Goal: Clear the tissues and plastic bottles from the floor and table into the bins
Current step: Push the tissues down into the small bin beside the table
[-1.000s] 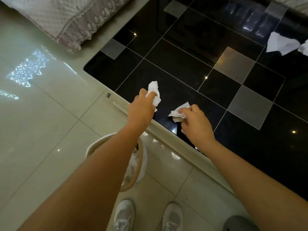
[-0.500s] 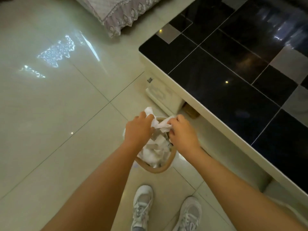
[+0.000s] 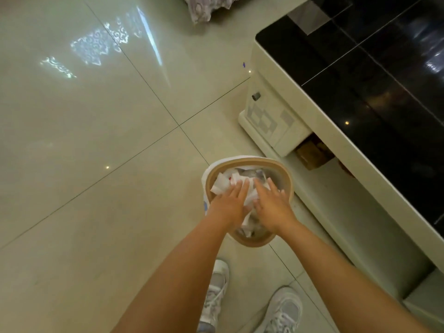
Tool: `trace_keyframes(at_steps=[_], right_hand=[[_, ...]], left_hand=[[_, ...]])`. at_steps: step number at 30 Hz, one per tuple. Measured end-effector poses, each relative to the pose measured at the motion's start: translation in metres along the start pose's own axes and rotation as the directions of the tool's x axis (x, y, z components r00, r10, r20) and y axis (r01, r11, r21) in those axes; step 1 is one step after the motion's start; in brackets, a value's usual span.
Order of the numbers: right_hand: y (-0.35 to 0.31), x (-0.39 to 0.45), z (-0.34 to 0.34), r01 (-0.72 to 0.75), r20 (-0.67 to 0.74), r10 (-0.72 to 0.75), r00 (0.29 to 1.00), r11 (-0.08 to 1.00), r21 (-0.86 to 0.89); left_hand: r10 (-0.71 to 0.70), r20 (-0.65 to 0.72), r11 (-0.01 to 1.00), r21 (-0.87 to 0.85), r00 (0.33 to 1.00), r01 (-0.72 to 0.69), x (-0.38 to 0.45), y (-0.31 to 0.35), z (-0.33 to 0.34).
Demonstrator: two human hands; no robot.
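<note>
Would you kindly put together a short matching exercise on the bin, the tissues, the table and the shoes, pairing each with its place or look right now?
Column one:
1. bin
2. tissues
3. table
4. shoes

Column two:
A. glossy black top with a cream edge, on the right
B. white, at the bottom of the view on the floor tiles
C. crumpled, lying under both open hands
D. tan rim, standing on the floor beside the table

Pairs: 1-D, 2-C, 3-A, 4-B
</note>
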State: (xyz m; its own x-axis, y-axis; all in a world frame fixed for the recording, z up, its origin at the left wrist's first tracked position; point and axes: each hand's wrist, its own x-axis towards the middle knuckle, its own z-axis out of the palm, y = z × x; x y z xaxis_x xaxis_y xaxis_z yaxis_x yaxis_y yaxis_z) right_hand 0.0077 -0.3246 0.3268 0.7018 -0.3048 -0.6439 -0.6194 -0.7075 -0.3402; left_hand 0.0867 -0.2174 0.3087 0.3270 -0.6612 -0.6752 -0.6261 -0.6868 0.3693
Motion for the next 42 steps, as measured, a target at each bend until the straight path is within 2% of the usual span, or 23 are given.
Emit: trace_keyframes(at_steps=[3, 8, 14, 19, 22, 24, 26, 28, 30, 34, 37, 42], right_hand=[[0.015, 0.012, 0.02, 0.019, 0.07, -0.007, 0.998, 0.985, -0.169], [0.034, 0.031, 0.049, -0.024, 0.029, 0.035, 0.999, 0.952, -0.304], [0.045, 0.054, 0.077, -0.008, 0.083, 0.041, 0.996, 0.932, -0.363], [0.044, 0.081, 0.091, -0.044, 0.155, 0.093, 0.984, 0.955, -0.295], [0.044, 0.081, 0.092, -0.063, 0.151, 0.108, 0.983, 0.96, -0.272], [0.042, 0.072, 0.084, -0.039, 0.079, 0.058, 0.995, 0.973, -0.226], [0.038, 0.057, 0.067, 0.011, -0.067, -0.022, 0.998, 0.987, -0.163], [0.036, 0.042, 0.046, 0.04, -0.138, -0.054, 0.989, 0.994, -0.105], [0.036, 0.025, 0.023, 0.029, -0.168, -0.044, 0.985, 0.995, -0.095], [0.033, -0.01, -0.027, 0.004, -0.275, -0.03, 0.961, 0.996, -0.092], [0.026, -0.035, -0.063, 0.036, -0.361, -0.073, 0.93, 0.994, -0.107], [0.012, -0.084, -0.129, 0.013, -0.502, -0.073, 0.862, 0.993, -0.121]], left_hand=[[-0.002, -0.022, 0.974, 0.225, 1.0, 0.007, 0.021, -0.005, 0.022], [0.042, -0.061, 0.854, 0.521, 0.997, -0.004, 0.048, -0.014, 0.047], [-0.019, -0.033, 0.777, 0.629, 0.999, 0.035, 0.068, -0.026, 0.065], [-0.025, -0.017, 0.711, 0.703, 1.0, 0.03, 0.092, -0.028, 0.069], [-0.061, 0.012, 0.734, 0.678, 0.998, 0.037, 0.097, -0.028, 0.073], [-0.009, -0.04, 0.814, 0.58, 0.999, 0.03, 0.09, -0.023, 0.066], [0.109, -0.183, 0.889, 0.458, 0.977, -0.013, 0.079, -0.016, 0.051], [0.174, -0.238, 0.915, 0.399, 0.955, -0.067, 0.067, -0.01, 0.029], [0.199, -0.245, 0.913, 0.398, 0.949, -0.089, 0.054, -0.003, 0.008], [0.218, -0.343, 0.933, 0.346, 0.914, -0.093, 0.028, 0.024, -0.042], [0.273, -0.412, 0.913, 0.396, 0.869, -0.1, 0.007, 0.049, -0.08], [0.345, -0.436, 0.875, 0.469, 0.831, -0.117, -0.029, 0.086, -0.141]])
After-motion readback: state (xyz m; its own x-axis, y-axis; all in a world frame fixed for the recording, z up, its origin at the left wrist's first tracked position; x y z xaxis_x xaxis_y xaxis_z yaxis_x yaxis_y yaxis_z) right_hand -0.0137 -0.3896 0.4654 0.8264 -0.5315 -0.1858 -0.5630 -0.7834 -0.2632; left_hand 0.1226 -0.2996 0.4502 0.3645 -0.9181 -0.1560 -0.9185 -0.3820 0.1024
